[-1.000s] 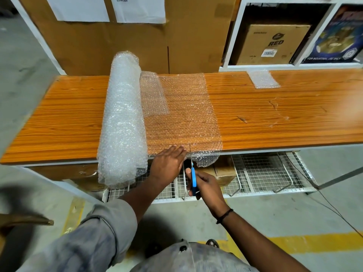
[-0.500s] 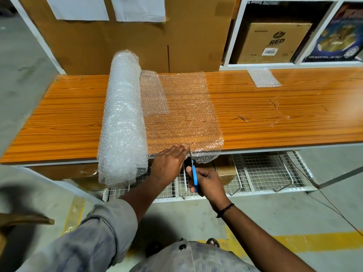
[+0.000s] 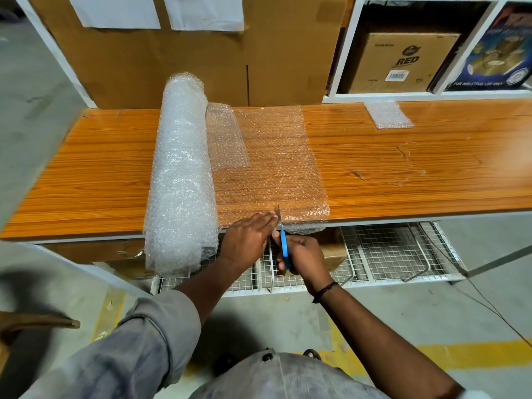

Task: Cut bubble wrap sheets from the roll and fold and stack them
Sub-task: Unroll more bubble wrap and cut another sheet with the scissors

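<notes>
Light was dim and warm. A soft glare washed the bench (image 3: 431,168) at 3 o'clock, and a dark shadow lay on the floor (image 3: 43,283) at 8 o'clock. Wide-angle distortion curved the edges, and the corners were soft.

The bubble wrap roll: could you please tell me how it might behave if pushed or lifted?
Lying on its side, the bubble wrap roll would probably roll under a sideways push. Being air-filled film, it is likely light for its bulk. Its near end droops past the table edge, so it may sag when lifted.

Head-worn view, forward and down
</notes>
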